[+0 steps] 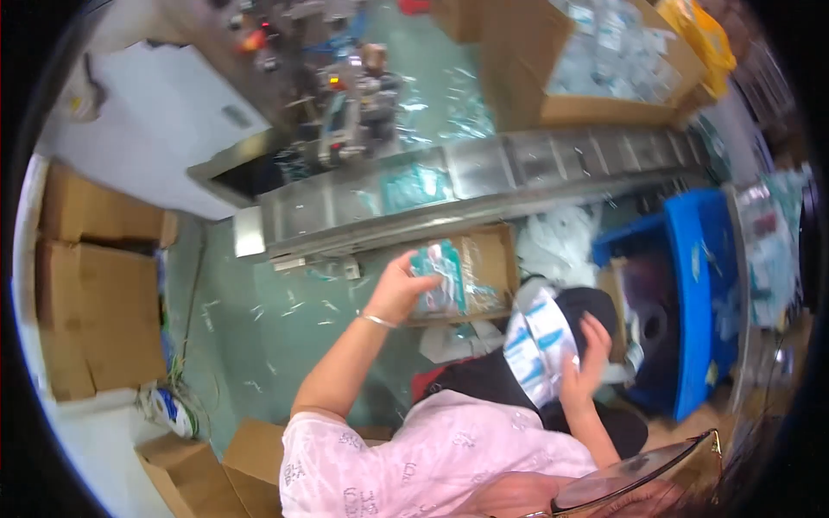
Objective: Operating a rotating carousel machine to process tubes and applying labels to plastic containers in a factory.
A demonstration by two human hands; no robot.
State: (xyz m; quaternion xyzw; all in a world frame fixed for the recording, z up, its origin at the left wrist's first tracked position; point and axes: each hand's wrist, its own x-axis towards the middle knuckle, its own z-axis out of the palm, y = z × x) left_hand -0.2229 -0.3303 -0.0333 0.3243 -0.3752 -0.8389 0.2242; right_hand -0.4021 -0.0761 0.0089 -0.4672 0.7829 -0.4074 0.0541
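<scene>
Above an open cardboard box, my left hand (399, 287) is closed on a clear plastic packet with teal edges (440, 278); its thumb lies across the front. The packet's contents are too blurred to make out. Over my lap lies a white and blue printed plastic wrapper (537, 345), shiny and slightly creased. Beside its right edge is my right hand (589, 356), its fingers apart and partly bent. That hand is a little blurred, and it may touch the wrapper's edge. Nothing shows gripped in it.
A metal conveyor (496, 168) crosses in front, carrying a teal packet (416, 186). Under it sits the shallow cardboard box (492, 268). At right stands a blue bin (691, 302); beyond the conveyor, a large carton (604, 110) of clear packets. Cartons (104, 319) stand left.
</scene>
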